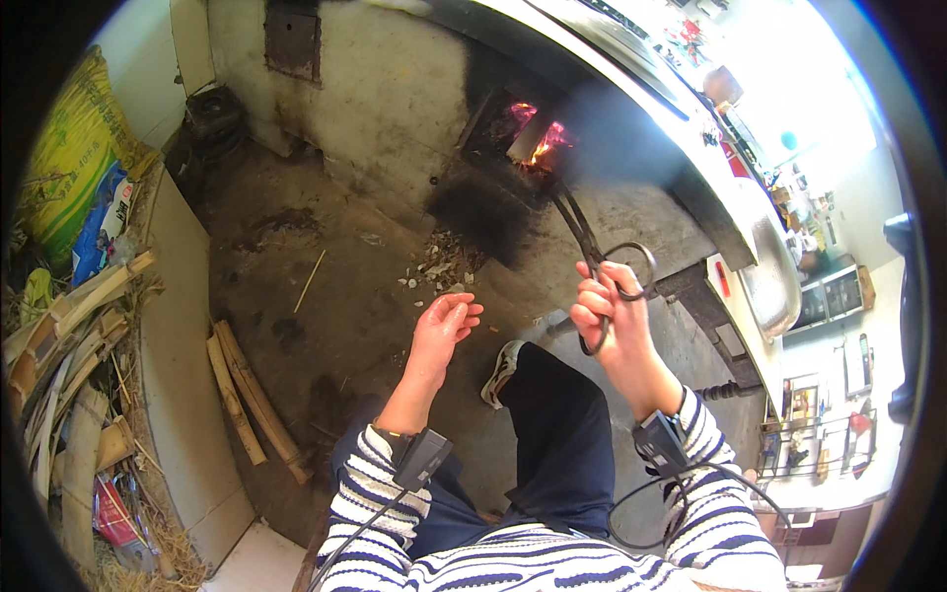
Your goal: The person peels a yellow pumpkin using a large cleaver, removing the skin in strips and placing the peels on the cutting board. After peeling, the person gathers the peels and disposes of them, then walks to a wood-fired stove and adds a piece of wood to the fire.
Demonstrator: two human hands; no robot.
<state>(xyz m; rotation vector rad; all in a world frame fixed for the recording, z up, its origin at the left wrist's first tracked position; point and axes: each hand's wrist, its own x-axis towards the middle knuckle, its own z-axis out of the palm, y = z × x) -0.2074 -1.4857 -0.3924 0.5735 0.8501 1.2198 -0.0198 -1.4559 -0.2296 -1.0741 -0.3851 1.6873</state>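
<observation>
My right hand [610, 307] grips the ring handles of dark iron fire tongs [581, 226]. Their long jaws point up into the smoky mouth of a masonry stove [481, 140]. Flames [547, 144] burn inside, around a pale piece of wood or bamboo [527, 140] at the opening. Where the tong tips end is hard to make out in the dark. My left hand [444, 325] hovers over the floor with fingers loosely curled, and no object shows in it. Below the stove mouth, ash and pale debris [444, 266] lie scattered beneath a soot-black patch.
Split bamboo pieces [255, 399] lie on the concrete floor at left, beside a low wall [177, 333]. Behind that wall are stacked bamboo [81, 392], straw and a yellow sack [74, 148]. Smoke drifts under the countertop edge [666, 103]. A metal sink basin [769, 259] is at right.
</observation>
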